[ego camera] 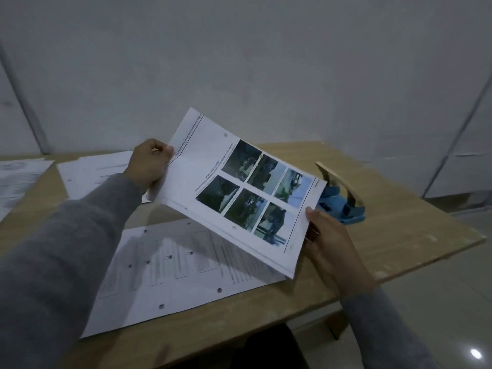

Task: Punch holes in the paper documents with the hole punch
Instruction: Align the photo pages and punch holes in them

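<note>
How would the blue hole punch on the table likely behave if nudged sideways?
The blue hole punch sits on a broad flat base, so it probably slides on the smooth wooden table rather than tips. Its raised lever looks top-heavy, so a high push might rock it.

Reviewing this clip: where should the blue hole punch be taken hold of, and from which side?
Probably the hole punch's raised lever, gripped from above with the right hand, which is nearest. The lever arches clear above the blue base, and held papers block its left side.

Photo sheet (pixel 239 193) between both hands (pixel 151 162)
</note>
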